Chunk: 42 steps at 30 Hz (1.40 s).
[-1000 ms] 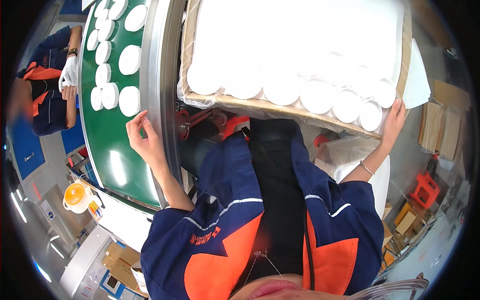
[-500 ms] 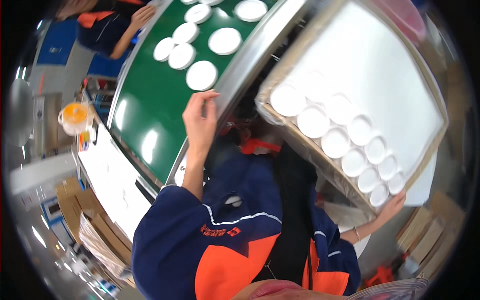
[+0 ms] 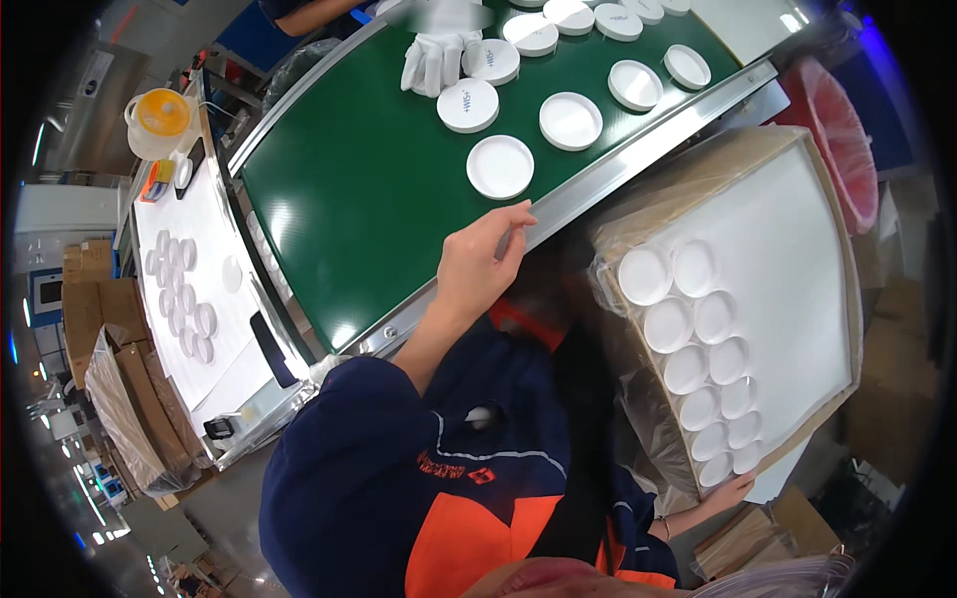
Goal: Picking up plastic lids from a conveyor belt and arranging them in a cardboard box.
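Observation:
My left hand (image 3: 480, 261) hovers at the metal rail (image 3: 618, 164) along the green conveyor belt (image 3: 359, 189). Its fingers are bent, thumb and forefinger apart, with nothing between them. Just beyond lies a round white shallow lid (image 3: 500, 167), hollow side up. Farther along are more such lids, some turned printed face up. My right hand (image 3: 733, 490) grips the near corner of a cardboard box (image 3: 855, 329) at my right; some of its fingers are hidden. Inside, two rows of white lids (image 3: 686, 369) run along the left side on a white sheet.
A co-worker's white-gloved hand (image 3: 435, 64) is among the lids on the belt. At left, a white table (image 3: 214, 369) carries clustered discs (image 3: 179, 284) and a yellow-topped container (image 3: 163, 113). A pink bin liner (image 3: 842, 149) stands beyond the box. Cartons (image 3: 95, 309) are stacked far left.
The view has swung, bringing more of the left table into sight. Lids on the belt have shifted, and a gloved hand has appeared among them. My right hand stays at the box corner.

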{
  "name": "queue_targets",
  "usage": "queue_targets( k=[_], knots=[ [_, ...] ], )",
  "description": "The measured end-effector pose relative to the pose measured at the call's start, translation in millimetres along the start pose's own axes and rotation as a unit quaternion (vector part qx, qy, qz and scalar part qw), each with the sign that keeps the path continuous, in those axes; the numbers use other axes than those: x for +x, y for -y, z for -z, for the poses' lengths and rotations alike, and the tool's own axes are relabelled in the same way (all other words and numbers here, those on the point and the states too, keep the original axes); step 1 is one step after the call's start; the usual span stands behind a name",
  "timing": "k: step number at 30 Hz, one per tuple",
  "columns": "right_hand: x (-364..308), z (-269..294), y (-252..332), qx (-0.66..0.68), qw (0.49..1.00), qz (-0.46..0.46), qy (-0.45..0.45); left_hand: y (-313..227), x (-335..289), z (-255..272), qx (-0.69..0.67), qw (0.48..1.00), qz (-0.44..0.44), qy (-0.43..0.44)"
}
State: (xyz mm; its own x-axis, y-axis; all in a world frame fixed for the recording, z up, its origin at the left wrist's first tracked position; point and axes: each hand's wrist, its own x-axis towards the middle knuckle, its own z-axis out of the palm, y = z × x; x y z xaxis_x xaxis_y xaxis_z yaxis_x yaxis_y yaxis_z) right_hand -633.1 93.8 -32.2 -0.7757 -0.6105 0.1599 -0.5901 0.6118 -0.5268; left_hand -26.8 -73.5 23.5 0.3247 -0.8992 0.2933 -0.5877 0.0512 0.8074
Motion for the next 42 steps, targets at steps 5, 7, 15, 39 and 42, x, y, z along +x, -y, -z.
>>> queue_targets(
  k=[5, 7, 15, 39, 42],
  knots=[
    [11.2, -1.5, -20.9, -0.076, 0.996, 0.052, -0.02, -0.3, -3.9, 8.6, 0.013, 1.0, -0.021, -0.011],
    [15.6, -2.2, -44.1, -0.121, 0.991, 0.044, -0.026, 0.2, -1.9, 6.7, 0.016, 1.0, -0.024, -0.006],
    [26.0, -11.4, -80.3, 0.097, 0.991, 0.087, 0.029, -9.8, -6.7, 6.1, 0.004, 1.0, -0.018, 0.004],
    [-14.3, -1.9, 37.8, 0.029, 0.993, -0.038, -0.105, 2.9, 6.0, -12.8, 0.023, 0.999, -0.035, 0.024],
    [-16.7, 1.2, 50.6, 0.059, 0.991, -0.049, -0.109, 2.3, 8.5, -11.4, 0.035, 0.997, -0.047, 0.043]
  ],
)
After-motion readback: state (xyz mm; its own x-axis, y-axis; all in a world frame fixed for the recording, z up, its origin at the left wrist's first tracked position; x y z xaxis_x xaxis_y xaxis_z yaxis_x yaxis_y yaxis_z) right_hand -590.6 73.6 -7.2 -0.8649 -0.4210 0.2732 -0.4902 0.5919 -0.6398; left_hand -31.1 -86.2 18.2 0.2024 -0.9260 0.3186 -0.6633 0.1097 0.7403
